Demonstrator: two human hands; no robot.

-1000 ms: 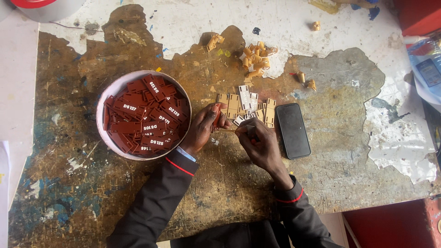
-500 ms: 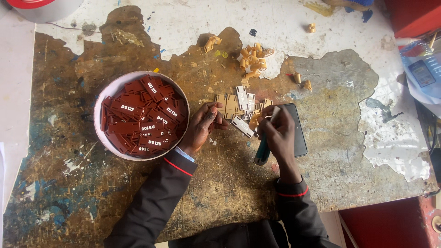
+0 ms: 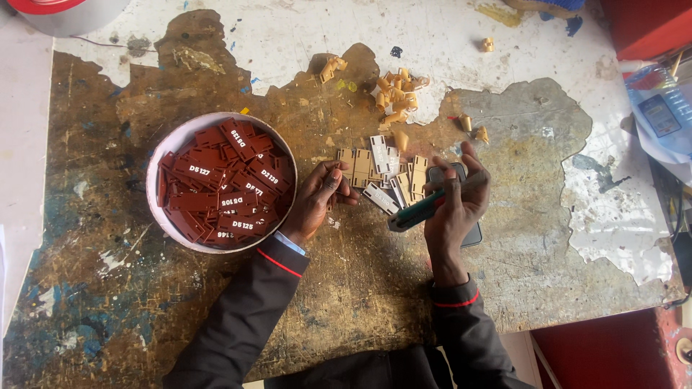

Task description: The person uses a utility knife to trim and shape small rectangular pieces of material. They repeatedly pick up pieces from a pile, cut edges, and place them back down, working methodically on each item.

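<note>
Between the hands on the table (image 3: 360, 302), lay beige tags (image 3: 382, 173), long axes mostly upright. Right hand (image 3: 454, 205) nearer, fingers wrapped round green knife (image 3: 418, 212); left hand (image 3: 317, 198) curled, pinching nothing discernible, beside bowl (image 3: 160, 148).

Both arms reach forward from the bottom edge in dark sleeves with a thin red band at each cuff, the left forearm slanting up and to the right, the right one rising almost straight. The left hand (image 3: 315, 202) lies knuckles up, its fingers curled in and the fingertips pinched together toward the right. The right hand (image 3: 454, 202) is raised beside it, well apart, fingers wrapped closed and the thumb stretched upward.
</note>
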